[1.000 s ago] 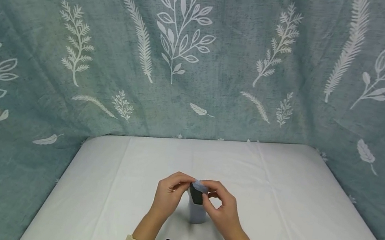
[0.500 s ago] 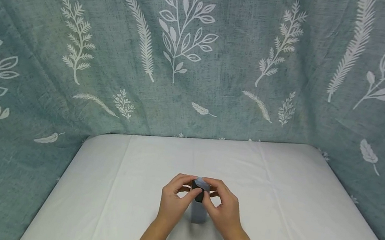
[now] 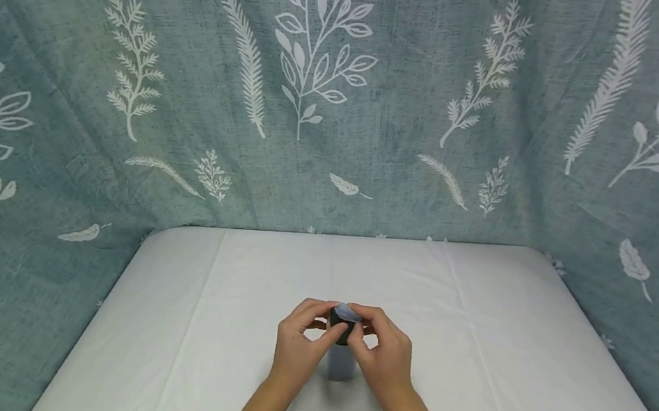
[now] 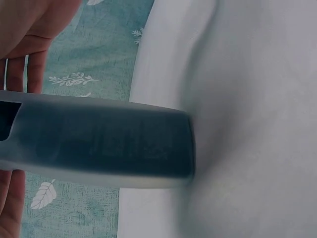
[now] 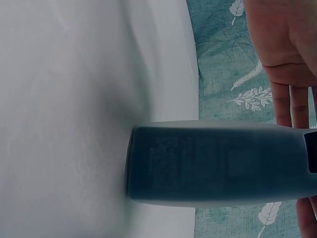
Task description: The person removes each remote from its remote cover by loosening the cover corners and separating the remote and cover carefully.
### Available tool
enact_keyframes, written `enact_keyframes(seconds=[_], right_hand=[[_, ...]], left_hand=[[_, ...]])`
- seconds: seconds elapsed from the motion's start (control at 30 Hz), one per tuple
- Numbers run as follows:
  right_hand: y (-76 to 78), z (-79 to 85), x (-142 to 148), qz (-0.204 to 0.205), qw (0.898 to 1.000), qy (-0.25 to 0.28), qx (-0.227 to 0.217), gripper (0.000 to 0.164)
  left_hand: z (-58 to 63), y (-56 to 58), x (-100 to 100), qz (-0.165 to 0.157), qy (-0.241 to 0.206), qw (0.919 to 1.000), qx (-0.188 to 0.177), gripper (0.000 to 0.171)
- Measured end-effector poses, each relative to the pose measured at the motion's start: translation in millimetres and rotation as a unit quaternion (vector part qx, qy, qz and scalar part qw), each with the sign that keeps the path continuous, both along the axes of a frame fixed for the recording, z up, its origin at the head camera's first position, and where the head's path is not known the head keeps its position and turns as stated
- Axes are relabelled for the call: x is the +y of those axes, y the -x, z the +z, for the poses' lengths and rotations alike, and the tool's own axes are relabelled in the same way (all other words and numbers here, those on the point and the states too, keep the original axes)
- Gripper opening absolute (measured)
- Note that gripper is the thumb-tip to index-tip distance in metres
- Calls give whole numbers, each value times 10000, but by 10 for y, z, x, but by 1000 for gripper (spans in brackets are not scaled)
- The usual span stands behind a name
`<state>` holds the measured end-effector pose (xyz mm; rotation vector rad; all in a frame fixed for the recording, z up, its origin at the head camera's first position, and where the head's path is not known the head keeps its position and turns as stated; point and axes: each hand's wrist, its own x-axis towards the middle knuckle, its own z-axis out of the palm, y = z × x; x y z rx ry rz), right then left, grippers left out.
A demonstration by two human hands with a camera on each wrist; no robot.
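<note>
Uneven pulling could tip the upright grey-blue container [image 3: 341, 365] or make it slip. There is 1 container, with 1 white table [image 3: 258, 266] beneath; whether they touch is unclear. The left hand [image 3: 300, 343] grasps its dark top [image 3: 345, 338] from the container's left, the right hand [image 3: 387, 351] from its right: 2 hands.

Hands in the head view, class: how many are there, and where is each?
2: the left hand and the right hand, on opposite sides of the upper part of the grey-blue container.
</note>
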<state>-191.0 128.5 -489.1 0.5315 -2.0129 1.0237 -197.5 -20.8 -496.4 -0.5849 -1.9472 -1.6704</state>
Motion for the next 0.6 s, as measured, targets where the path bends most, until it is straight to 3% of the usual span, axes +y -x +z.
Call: enact_keyframes(seconds=[0.27,0.6], right_hand=[[7,10,3,-49,10000,46,35,29],[18,9,38,64,9995,295,-110,32]], left_hand=[[-32,14,2,40,19,9994,354,28],[-94,11,8,62,111,9987,503,28]])
